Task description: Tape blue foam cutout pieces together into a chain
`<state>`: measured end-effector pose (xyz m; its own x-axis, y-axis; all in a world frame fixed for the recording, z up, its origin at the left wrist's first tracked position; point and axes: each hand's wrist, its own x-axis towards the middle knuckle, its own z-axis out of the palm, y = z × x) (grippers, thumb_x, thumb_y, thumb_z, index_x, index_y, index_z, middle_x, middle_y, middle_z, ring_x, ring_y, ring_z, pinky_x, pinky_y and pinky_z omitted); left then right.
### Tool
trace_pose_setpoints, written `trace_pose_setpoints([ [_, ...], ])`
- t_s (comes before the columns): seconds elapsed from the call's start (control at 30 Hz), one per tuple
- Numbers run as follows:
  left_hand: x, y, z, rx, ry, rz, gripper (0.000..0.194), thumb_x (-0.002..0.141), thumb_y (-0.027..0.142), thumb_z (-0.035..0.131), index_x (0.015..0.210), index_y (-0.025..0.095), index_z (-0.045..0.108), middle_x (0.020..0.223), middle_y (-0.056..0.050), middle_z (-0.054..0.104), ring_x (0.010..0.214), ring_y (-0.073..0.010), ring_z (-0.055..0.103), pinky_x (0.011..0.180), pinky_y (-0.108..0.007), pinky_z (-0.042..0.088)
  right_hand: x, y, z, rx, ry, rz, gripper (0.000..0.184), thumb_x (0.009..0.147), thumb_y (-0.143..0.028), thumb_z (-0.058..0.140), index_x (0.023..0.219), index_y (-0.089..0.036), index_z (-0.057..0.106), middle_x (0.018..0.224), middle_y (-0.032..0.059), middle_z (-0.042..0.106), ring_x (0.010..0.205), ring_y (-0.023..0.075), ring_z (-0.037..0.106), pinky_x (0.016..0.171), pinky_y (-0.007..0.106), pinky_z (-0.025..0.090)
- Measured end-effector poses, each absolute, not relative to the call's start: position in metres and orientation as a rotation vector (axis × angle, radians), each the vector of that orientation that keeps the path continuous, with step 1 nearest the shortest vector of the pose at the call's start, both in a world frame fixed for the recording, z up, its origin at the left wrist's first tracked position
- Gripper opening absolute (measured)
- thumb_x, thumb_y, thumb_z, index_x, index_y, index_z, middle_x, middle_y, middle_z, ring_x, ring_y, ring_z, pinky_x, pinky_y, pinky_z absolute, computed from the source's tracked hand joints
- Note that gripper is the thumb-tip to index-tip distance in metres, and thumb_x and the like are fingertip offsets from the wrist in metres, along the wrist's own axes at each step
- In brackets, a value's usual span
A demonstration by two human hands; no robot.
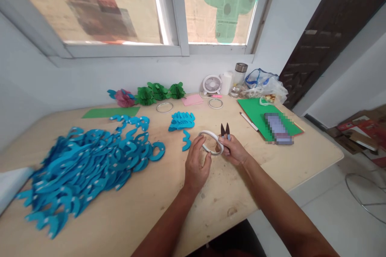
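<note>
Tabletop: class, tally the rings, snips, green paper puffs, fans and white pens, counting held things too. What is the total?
Rings: 3
Snips: 1
Green paper puffs: 3
Fan: 1
White pen: 1
Total: 9

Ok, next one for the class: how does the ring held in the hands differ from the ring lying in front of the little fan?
The held ring is tilted up off the table; the fan-side ring lies flat.
The held ring looks larger, though nearer the camera; the fan-side ring looks smaller.
Both are round, pale and open in the middle.
</note>
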<state>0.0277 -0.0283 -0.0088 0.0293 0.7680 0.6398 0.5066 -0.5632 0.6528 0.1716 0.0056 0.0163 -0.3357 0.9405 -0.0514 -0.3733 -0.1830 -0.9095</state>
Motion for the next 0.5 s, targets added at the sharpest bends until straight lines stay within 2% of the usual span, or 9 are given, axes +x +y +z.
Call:
trace_pose_setpoints([
  [0.1, 0.027, -0.029, -0.01, 2.026, 1.305, 1.556, 0.041, 0.082, 0.019, 0.05, 0.123, 0.019, 0.044, 0.125, -0.013, 0.051, 0.119, -0.0244, 0.046, 0.098, -0.045, 0.039, 0.173, 0.006, 0.016, -0.836, -1.049, 1.699, 0.046, 0.066, -0.046, 0.069, 0.05, -0.018, 0.036, 0.038, -0.0102, 0.026, 0.037, 0.0031, 0.019, 0.04, 0.021, 0.012],
  [0.23, 0.024, -0.03, -0.007, 1.806, 1.318, 1.629, 0.032, 0.083, 0.022, 0.05, 0.114, 0.018, 0.049, 0.111, -0.01, 0.058, 0.109, -0.0216, 0.053, 0.095, -0.042, 0.042, 0.176, 0.005, 0.017, -0.762, -1.05, 1.728, 0.045, 0.067, -0.045, 0.069, 0.05, -0.019, 0.037, 0.037, -0.0106, 0.025, 0.037, 0.0038, 0.022, 0.042, 0.022, 0.016],
  [0.4, 0.018, -0.028, 0.009, 1.548, 1.207, 1.589, 0.032, 0.083, 0.031, 0.051, 0.112, 0.019, 0.053, 0.109, -0.01, 0.058, 0.106, -0.0212, 0.054, 0.089, -0.036, 0.045, 0.178, 0.003, 0.015, -0.71, -1.132, 1.829, 0.042, 0.067, -0.042, 0.07, 0.05, -0.018, 0.04, 0.037, -0.0094, 0.029, 0.037, 0.0043, 0.025, 0.043, 0.023, 0.018],
  [0.5, 0.014, -0.027, 0.016, 1.445, 1.068, 1.407, 0.027, 0.081, 0.035, 0.052, 0.098, 0.016, 0.062, 0.079, -0.005, 0.063, 0.078, -0.0169, 0.06, 0.071, -0.03, 0.049, 0.177, 0.002, 0.012, -0.781, -1.198, 1.815, 0.04, 0.067, -0.043, 0.069, 0.05, -0.017, 0.043, 0.039, -0.0083, 0.032, 0.039, 0.0048, 0.027, 0.044, 0.023, 0.019],
])
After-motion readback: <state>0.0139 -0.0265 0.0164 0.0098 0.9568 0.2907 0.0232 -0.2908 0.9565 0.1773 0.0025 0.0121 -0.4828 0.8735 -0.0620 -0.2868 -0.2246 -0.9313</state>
